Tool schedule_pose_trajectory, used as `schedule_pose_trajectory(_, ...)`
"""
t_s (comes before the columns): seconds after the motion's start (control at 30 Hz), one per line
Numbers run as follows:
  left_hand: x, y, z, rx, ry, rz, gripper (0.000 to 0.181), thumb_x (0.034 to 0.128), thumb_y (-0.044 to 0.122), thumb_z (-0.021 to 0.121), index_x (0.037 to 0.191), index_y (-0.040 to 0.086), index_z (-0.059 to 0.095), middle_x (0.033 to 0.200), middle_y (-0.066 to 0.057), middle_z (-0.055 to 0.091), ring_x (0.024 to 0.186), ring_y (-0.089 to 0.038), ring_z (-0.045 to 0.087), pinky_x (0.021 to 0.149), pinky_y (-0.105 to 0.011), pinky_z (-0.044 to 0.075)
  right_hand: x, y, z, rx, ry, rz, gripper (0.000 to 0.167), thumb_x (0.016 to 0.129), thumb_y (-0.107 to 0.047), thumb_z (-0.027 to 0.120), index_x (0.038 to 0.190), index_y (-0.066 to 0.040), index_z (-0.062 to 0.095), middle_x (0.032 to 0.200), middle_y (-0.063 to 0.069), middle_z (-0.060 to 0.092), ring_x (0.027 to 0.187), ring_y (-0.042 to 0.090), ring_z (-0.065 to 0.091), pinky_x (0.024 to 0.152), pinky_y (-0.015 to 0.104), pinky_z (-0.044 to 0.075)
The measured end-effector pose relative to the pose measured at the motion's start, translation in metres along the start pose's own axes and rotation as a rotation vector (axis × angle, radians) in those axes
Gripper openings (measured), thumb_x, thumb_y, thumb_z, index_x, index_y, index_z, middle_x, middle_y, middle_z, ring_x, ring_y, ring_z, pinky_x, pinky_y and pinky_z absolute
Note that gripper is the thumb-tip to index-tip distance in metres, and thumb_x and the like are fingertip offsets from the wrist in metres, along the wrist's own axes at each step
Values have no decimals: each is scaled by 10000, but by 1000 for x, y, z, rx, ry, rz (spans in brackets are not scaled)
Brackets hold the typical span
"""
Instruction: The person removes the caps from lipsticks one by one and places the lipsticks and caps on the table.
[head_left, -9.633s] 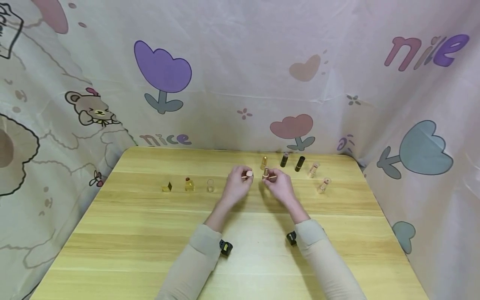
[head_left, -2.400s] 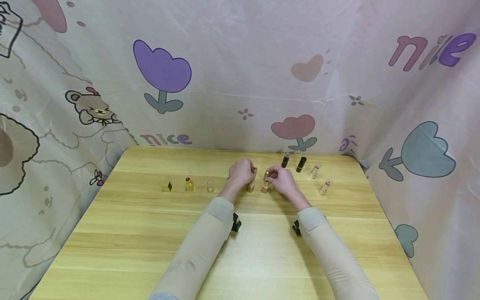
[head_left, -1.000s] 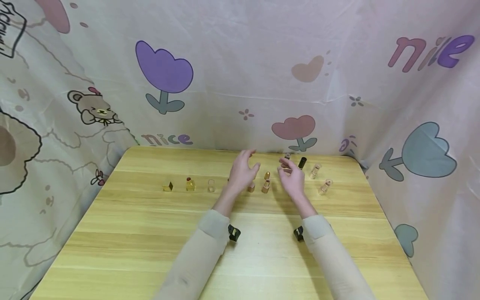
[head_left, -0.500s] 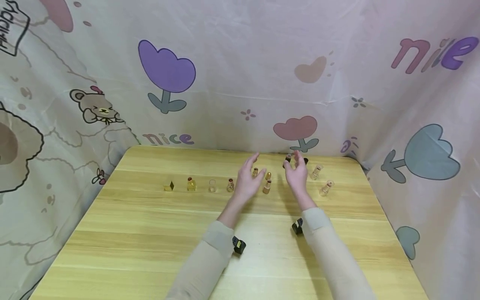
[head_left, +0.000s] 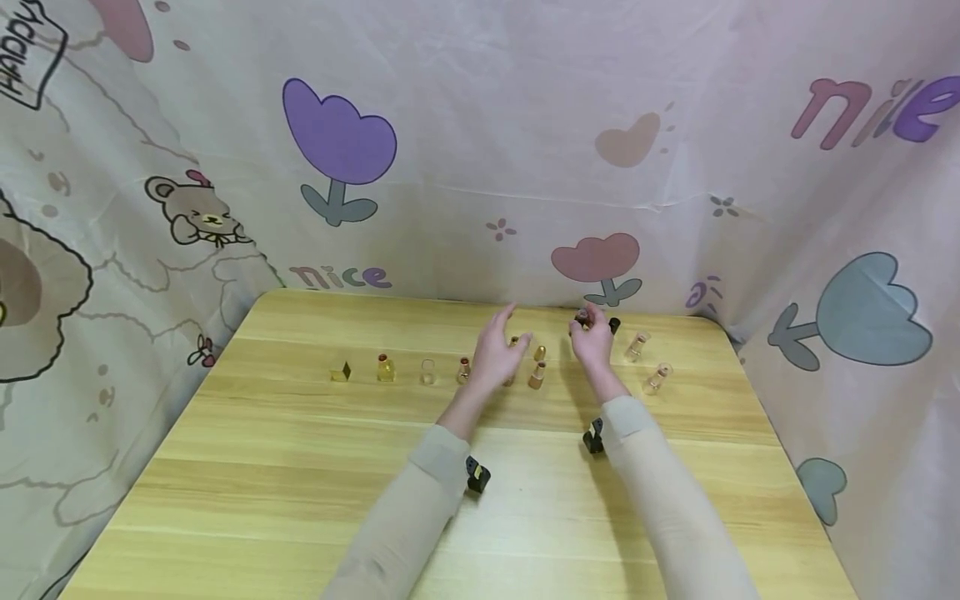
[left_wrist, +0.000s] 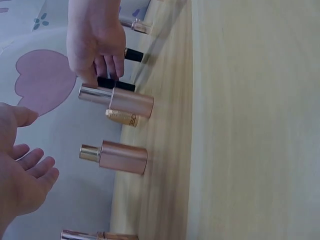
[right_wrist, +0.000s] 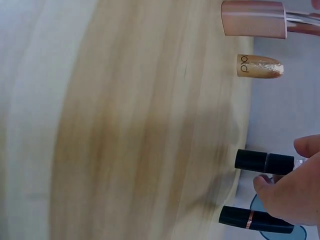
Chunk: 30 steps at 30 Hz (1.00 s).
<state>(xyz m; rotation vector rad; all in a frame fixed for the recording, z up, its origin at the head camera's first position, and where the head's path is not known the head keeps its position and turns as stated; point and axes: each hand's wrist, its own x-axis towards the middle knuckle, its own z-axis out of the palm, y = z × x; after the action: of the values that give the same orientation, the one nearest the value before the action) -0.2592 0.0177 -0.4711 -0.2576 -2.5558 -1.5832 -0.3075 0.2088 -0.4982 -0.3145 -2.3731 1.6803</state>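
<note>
My right hand (head_left: pixel 592 340) is at a black lipstick with a clear top (right_wrist: pixel 264 161). Its thumb and a finger lie on either side of the tube, with small gaps showing in the right wrist view. My left hand (head_left: pixel 495 354) hovers with spread fingers, holding nothing. Beside it stand a rose-gold lipstick tube (left_wrist: pixel 124 157) and a second rose-gold tube (head_left: pixel 537 377). A small gold bullet-shaped lipstick (right_wrist: pixel 260 66) stands just behind the second tube. Another black lipstick (right_wrist: pixel 256 220) is upright to the right of my right hand, partly covered by it.
Leftward on the wooden table (head_left: pixel 300 467) stand a dark-red-topped lipstick (head_left: pixel 464 372), a clear container (head_left: pixel 428 373), a yellow bottle-shaped lipstick (head_left: pixel 386 369) and a small gold box (head_left: pixel 340 374). Two clear-capped tubes, one at the back (head_left: pixel 636 347) and one nearer (head_left: pixel 657 378), stand right.
Both rose-gold tubes, earlier in my hands, now stand on the table. The gold bullet-shaped lipstick has come forward beside them. My right hand has moved back and right to the black lipstick.
</note>
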Motion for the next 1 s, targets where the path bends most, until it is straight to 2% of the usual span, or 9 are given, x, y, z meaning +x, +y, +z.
schedule_pose_trajectory(0.13, 7, -3, -2, 26, -1, -10, 663, 1002, 218, 684, 1587, 105, 394, 1602, -128, 442, 1459, -355, 435, 1213, -511, 367, 1, 0, -2, 5, -1, 22, 480, 1026, -20, 567, 1482, 82, 459, 1357, 262, 575, 1343, 383, 527, 1120, 452, 488)
schedule_pose_trajectory(0.3, 16, -3, -5, 38, -23, -24, 672, 1005, 217, 680, 1597, 109, 382, 1621, -110, 419, 1468, -360, 420, 1208, -529, 374, 5, 1, -2, -6, 12, 1, 396, 1016, 1, 571, 1397, 101, 534, 1284, 259, 609, 1258, 353, 572, 1085, 413, 514)
schedule_pose_trajectory(0.57, 38, -5, -3, 110, -82, -4, 691, 993, 196, 692, 1596, 81, 374, 1641, -133, 385, 1483, -352, 402, 1227, -502, 350, 7, -1, -1, -7, -31, 24, 416, 1039, -44, 565, 1431, 82, 509, 1360, 248, 604, 1317, 350, 556, 1127, 393, 489)
schedule_pose_trajectory(0.73, 49, -6, 2, 154, -124, -10, 705, 991, 195, 697, 1603, 94, 363, 1658, -139, 356, 1491, -353, 391, 1231, -514, 338, 5, -9, -1, 20, -67, 41, 446, 1055, -106, 573, 1469, 37, 493, 1388, 218, 595, 1311, 342, 559, 1061, 421, 533)
schedule_pose_trajectory(0.8, 52, -5, 4, 174, -142, -11, 712, 992, 201, 697, 1608, 100, 355, 1661, -140, 349, 1492, -352, 390, 1229, -516, 338, 5, -12, -1, 36, -77, 36, 456, 1057, -121, 579, 1480, 25, 488, 1398, 210, 595, 1305, 346, 565, 1036, 429, 546)
schedule_pose_trajectory(1.0, 61, 2, 10, 227, -188, 1, 729, 989, 215, 702, 1612, 94, 342, 1660, -120, 356, 1496, -322, 390, 1235, -474, 344, 6, -18, 0, 87, -95, 16, 451, 1065, -130, 579, 1484, 13, 492, 1436, 192, 590, 1326, 330, 556, 1098, 416, 512)
